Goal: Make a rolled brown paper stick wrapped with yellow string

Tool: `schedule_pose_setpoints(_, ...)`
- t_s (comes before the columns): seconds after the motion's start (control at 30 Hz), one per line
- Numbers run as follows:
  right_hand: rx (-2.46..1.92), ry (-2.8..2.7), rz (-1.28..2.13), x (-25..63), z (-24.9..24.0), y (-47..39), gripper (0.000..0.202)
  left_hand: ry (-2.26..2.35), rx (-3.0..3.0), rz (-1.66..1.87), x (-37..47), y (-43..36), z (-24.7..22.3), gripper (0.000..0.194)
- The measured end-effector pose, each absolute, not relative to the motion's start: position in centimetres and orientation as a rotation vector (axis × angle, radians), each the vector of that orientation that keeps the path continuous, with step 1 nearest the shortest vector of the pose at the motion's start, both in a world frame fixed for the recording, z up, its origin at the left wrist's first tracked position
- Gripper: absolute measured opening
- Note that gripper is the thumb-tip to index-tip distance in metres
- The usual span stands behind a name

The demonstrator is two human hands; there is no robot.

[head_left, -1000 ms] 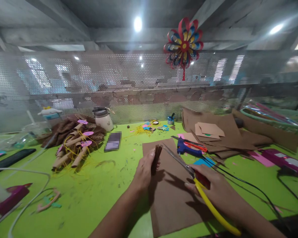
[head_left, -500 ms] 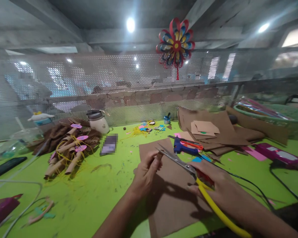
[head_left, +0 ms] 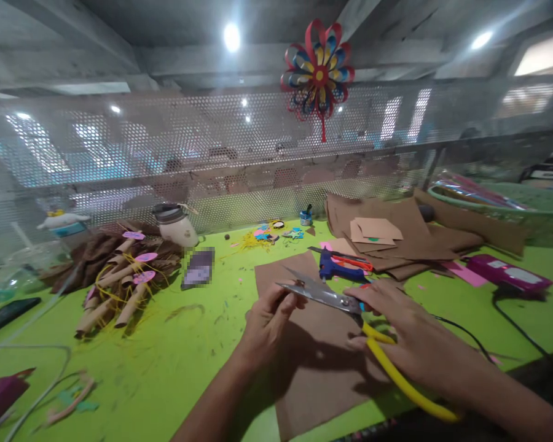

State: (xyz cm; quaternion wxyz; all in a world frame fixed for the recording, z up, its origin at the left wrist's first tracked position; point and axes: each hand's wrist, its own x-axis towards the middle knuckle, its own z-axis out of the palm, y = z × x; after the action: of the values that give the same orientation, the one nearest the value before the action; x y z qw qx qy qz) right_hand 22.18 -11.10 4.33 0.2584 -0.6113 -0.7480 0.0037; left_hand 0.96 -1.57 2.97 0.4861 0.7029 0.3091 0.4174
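My right hand (head_left: 391, 316) is wrapped round the yellow handles of a pair of scissors (head_left: 332, 299), whose blades are slightly parted and point left. The blades reach across the fingertips of my left hand (head_left: 270, 319). Those fingers pinch a small brown piece, mostly hidden behind the fingers and the blades. Below both hands lies a brown paper sheet (head_left: 313, 399) on the green table, with their shadows on it. A blue glue gun (head_left: 338, 267) rests just beyond the scissors, beside a red-handled tool (head_left: 357, 262).
Brown paper rolls (head_left: 133, 304) with pink tags lie at left, near a white jar (head_left: 177, 227). Brown sheets (head_left: 396, 215) are stacked at the back right, by a green basket (head_left: 548, 212). A magenta device (head_left: 509, 273) with a cord sits at right.
The scissor blades have opened a little and now lie across the left fingertips. The whole view has shifted slightly.
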Motion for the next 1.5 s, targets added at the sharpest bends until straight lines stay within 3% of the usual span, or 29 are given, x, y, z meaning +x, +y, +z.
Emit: schedule_pose_setpoints(1.5,-1.578,-2.085,-0.091,22.7,4.6,-11.6,0.051,0.749,1.880,0.937,0.8,-2.1,4.3,0.028)
